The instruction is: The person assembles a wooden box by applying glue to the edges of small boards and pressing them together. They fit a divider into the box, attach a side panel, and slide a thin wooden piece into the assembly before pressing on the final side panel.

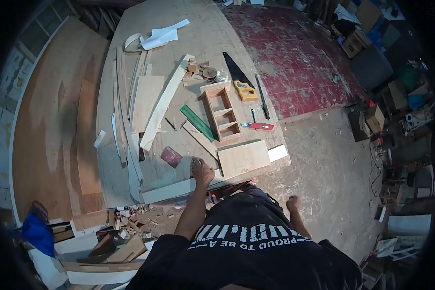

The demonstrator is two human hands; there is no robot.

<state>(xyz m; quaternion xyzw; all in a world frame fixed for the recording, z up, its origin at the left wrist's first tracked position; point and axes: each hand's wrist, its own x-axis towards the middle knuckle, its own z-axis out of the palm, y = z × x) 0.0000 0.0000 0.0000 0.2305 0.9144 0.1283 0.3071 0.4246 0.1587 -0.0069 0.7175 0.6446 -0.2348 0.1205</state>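
My left hand [201, 171] is over the near edge of the table, fingers curled around something greyish that I cannot make out. Just below it lies a long pale wooden strip [169, 191] along the edge. To its left rests a dull red sandpaper-like piece [171, 157]; to its right is a flat light board [244, 158]. Away from the table, beside my body, my right hand [293, 203] hangs closed, with nothing seen in it. Farther up the table stands a small wooden box with compartments [222, 112].
A yellow-handled saw [245, 91], a red utility knife [258, 126] and a green strip [197, 123] lie on the table [198, 29]. Long planks [166, 104] cover its left part. Wood scraps [130, 222] litter the floor at lower left; boxes [355, 44] and clutter line the right.
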